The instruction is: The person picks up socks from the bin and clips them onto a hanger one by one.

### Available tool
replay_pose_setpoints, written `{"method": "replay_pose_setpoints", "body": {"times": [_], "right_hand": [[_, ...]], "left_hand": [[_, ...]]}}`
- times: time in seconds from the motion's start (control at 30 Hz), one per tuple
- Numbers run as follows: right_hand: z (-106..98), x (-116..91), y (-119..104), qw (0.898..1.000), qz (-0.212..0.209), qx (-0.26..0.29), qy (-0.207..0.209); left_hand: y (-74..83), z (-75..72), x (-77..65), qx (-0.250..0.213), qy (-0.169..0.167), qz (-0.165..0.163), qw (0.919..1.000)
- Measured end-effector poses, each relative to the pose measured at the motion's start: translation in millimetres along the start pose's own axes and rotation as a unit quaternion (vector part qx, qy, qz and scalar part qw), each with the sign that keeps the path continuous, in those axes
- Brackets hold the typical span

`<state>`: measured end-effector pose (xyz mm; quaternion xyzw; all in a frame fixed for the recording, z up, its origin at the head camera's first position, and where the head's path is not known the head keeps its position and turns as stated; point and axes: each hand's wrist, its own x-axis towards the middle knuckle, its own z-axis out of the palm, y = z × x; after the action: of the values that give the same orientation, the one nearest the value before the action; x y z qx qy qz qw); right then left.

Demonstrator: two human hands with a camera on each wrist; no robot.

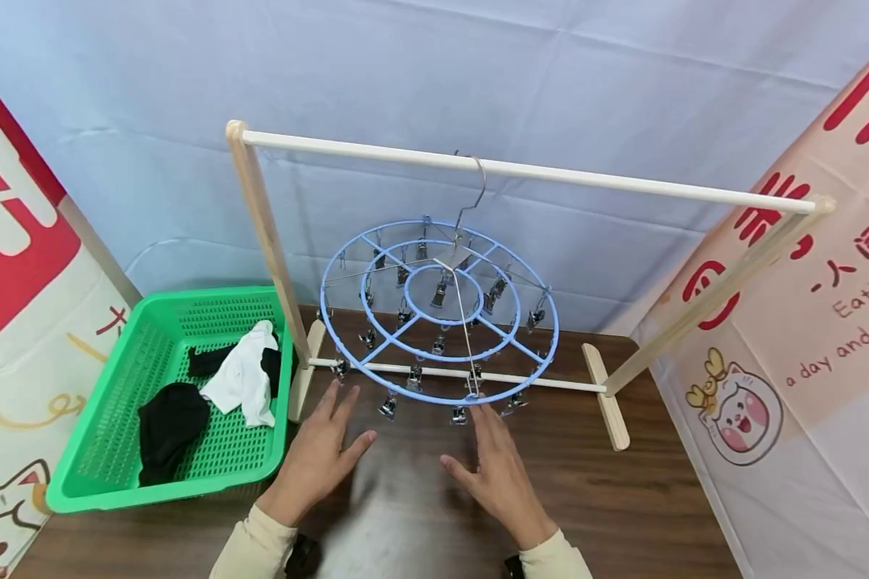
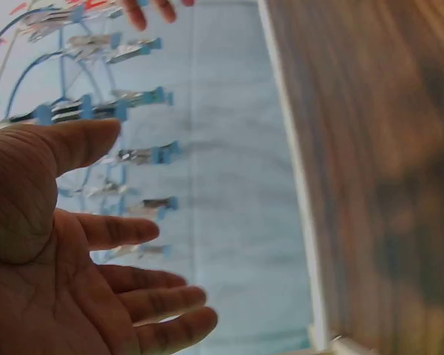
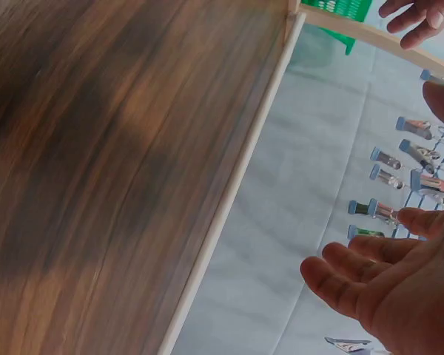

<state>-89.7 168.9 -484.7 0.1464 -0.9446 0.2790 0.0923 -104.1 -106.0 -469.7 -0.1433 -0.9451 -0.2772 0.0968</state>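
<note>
A round blue clip hanger [image 1: 442, 312] hangs by its metal hook [image 1: 482, 183] from the white rail [image 1: 405, 154] of a wooden rack. Several metal clips [image 2: 144, 154] dangle from its rings. My left hand [image 1: 317, 450] is held with spread fingers just below the hanger's near left rim, holding nothing. On the other side my right hand [image 1: 496, 462] reaches up with extended fingers, its fingertips right at the near rim beside a clip [image 1: 459, 415]. The right wrist view shows that palm [image 3: 414, 296] bare, with clips beyond the fingers.
A green basket [image 1: 80, 450] stands at the left on the brown table [image 1: 420, 515]. Inside lie a white garment [image 1: 242, 378] and black garments [image 1: 170, 426]. Rack posts [image 1: 268, 233] rise on both sides, with a low crossbar [image 1: 550, 381] between them. Cloth walls [image 1: 152, 121] surround the table.
</note>
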Motion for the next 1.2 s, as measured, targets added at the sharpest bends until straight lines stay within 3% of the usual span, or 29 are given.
{"method": "replay_pose_setpoints", "body": {"times": [0.27, 0.5, 0.67, 0.83, 1.0, 1.2], "right_hand": [[1, 2, -12, 0.999, -0.002, 0.028, -0.015], [6, 4, -24, 0.993, 0.011, 0.083, -0.080], [13, 8, -35, 0.986, 0.018, 0.121, -0.113], [18, 17, -48, 0.981, -0.009, 0.163, -0.103], [23, 24, -59, 0.973, -0.041, 0.209, -0.086], [26, 25, -70, 0.972, -0.029, 0.222, -0.078]], "left_hand": [[-0.5, -30.9, 0.8, -0.023, 0.016, 0.025, 0.9993], [-10.2, -59.8, 3.4, -0.029, 0.013, 0.001, 0.9995], [-25.7, -75.3, 7.4, -0.048, 0.036, -0.016, 0.9981], [-48.1, -93.4, 16.9, -0.094, 0.039, -0.046, 0.9937], [-68.7, -112.2, 23.5, -0.111, 0.046, -0.062, 0.9909], [-82.7, -123.6, 29.1, -0.131, 0.039, -0.075, 0.9877]]}}
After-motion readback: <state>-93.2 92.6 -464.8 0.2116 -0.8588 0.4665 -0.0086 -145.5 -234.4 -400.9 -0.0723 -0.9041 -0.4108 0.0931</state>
